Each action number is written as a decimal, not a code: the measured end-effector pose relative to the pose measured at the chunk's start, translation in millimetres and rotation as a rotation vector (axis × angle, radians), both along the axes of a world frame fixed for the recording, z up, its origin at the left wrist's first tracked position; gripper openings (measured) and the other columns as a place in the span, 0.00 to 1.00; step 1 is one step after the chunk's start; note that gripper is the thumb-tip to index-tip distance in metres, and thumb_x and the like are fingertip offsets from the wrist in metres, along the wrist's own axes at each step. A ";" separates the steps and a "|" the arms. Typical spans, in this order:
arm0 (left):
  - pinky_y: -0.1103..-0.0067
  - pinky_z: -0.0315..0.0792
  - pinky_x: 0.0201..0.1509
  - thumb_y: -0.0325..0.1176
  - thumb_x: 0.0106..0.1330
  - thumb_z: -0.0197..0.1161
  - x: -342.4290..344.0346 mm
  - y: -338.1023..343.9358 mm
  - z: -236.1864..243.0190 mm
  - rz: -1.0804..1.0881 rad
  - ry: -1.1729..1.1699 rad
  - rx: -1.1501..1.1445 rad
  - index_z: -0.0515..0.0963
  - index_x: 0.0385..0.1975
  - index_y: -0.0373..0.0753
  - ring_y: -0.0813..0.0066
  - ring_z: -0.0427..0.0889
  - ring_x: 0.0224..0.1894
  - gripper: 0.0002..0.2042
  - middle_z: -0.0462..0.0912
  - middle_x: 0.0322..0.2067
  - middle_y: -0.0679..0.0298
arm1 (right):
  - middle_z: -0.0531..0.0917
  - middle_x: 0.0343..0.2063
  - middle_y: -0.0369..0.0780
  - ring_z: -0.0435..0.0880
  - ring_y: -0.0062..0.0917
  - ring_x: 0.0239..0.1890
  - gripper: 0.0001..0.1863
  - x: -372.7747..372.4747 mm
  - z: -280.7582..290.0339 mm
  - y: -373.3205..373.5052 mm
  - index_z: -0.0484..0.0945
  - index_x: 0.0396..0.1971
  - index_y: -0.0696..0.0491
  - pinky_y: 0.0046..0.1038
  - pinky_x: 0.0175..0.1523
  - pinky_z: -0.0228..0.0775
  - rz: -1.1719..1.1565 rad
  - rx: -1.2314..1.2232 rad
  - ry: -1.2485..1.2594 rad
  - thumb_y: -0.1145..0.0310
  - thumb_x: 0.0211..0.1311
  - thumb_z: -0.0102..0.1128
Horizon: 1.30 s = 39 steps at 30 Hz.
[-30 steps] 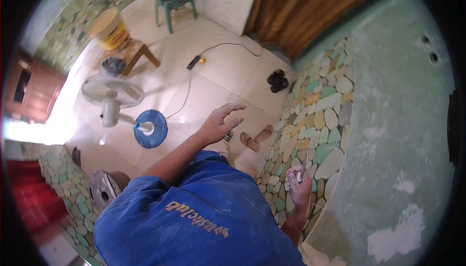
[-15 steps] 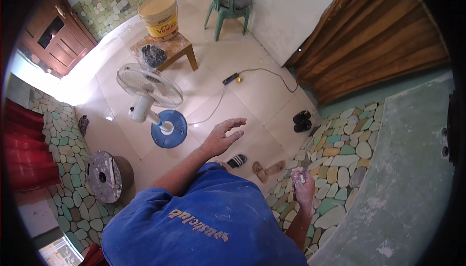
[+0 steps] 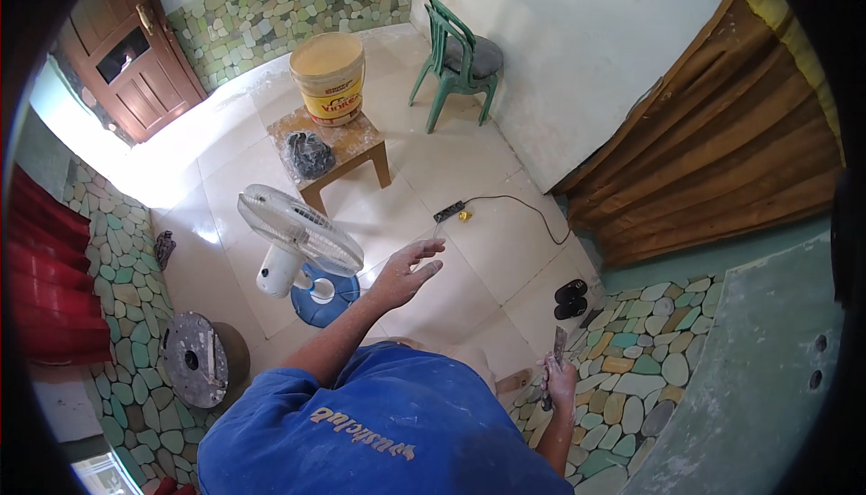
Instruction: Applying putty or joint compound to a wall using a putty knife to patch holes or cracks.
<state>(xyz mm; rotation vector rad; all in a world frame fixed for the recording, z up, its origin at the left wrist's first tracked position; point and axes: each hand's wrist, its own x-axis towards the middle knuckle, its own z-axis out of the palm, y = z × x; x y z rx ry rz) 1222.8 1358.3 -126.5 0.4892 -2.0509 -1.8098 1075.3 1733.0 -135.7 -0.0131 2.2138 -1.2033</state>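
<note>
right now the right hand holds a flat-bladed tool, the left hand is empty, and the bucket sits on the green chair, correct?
Not quite: the head view shows the bucket on the low wooden table, not on the green chair. The right hand does hold a flat-bladed tool, and the left hand is empty.

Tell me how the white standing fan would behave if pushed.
Pushed high, the fan would probably tip, since its wide head sits on a narrow stem above its blue base. Pushed low, that base may slide on the glossy tile floor. The thin-ribbed grille looks apt to flex.
</note>
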 end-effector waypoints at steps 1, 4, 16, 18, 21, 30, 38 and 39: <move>0.72 0.66 0.61 0.35 0.68 0.57 -9.1 -2.9 -1.7 0.010 -0.001 0.003 0.69 0.58 0.36 0.67 0.75 0.55 0.20 0.77 0.52 0.57 | 0.68 0.10 0.32 0.66 0.16 0.09 0.16 -12.1 -0.5 -5.6 0.78 0.28 0.60 0.21 0.15 0.57 0.013 -0.020 0.004 0.61 0.67 0.55; 0.72 0.67 0.61 0.35 0.68 0.57 -37.4 -12.2 -9.0 0.060 -0.013 0.059 0.67 0.59 0.37 0.68 0.74 0.55 0.21 0.77 0.52 0.57 | 0.68 0.10 0.32 0.66 0.16 0.08 0.15 -57.4 -18.1 -16.1 0.78 0.29 0.60 0.22 0.14 0.57 -0.001 -0.005 0.039 0.62 0.67 0.55; 0.67 0.64 0.62 0.43 0.65 0.61 -119.0 -85.2 -96.5 0.340 -0.461 -0.052 0.64 0.62 0.37 0.57 0.69 0.60 0.28 0.71 0.57 0.49 | 0.66 0.16 0.31 0.65 0.19 0.13 0.10 -322.5 -24.4 -176.8 0.76 0.37 0.52 0.25 0.19 0.62 -0.039 -0.388 -0.201 0.61 0.66 0.56; 0.68 0.66 0.60 0.42 0.64 0.62 -115.0 -93.7 -118.3 0.452 -0.477 0.017 0.64 0.61 0.36 0.57 0.70 0.59 0.28 0.70 0.57 0.46 | 0.66 0.16 0.31 0.66 0.19 0.14 0.09 -356.4 -13.8 -213.6 0.76 0.36 0.51 0.26 0.20 0.63 -0.027 -0.447 -0.239 0.60 0.65 0.57; 0.69 0.65 0.61 0.43 0.63 0.62 -113.1 -103.6 -142.5 0.682 -0.430 0.177 0.67 0.59 0.35 0.56 0.72 0.58 0.28 0.73 0.55 0.46 | 0.67 0.18 0.31 0.67 0.20 0.18 0.12 -394.8 -17.5 -265.1 0.75 0.40 0.50 0.28 0.25 0.65 -0.135 -0.600 -0.455 0.58 0.65 0.57; 0.73 0.69 0.54 0.39 0.62 0.62 -138.8 -181.7 -238.5 1.026 -0.404 0.281 0.70 0.55 0.32 0.64 0.77 0.46 0.25 0.79 0.43 0.52 | 0.73 0.21 0.35 0.73 0.22 0.22 0.15 -428.6 -93.1 -401.2 0.73 0.40 0.56 0.24 0.30 0.72 -0.186 -0.718 -0.922 0.59 0.65 0.57; 0.76 0.69 0.53 0.35 0.65 0.59 -216.4 -354.0 -217.7 0.946 -0.199 0.291 0.70 0.55 0.32 0.70 0.77 0.45 0.21 0.80 0.42 0.56 | 0.73 0.22 0.36 0.72 0.25 0.21 0.15 -462.7 -117.8 -545.5 0.72 0.41 0.49 0.28 0.25 0.68 -0.232 -0.643 -0.953 0.53 0.66 0.52; 0.79 0.69 0.52 0.31 0.67 0.57 -230.2 -382.8 -200.6 0.873 -0.197 0.291 0.70 0.54 0.33 0.74 0.76 0.44 0.18 0.79 0.40 0.61 | 0.73 0.22 0.37 0.72 0.26 0.21 0.16 -468.0 -104.5 -564.0 0.70 0.44 0.47 0.29 0.25 0.67 -0.103 -0.535 -0.917 0.51 0.67 0.50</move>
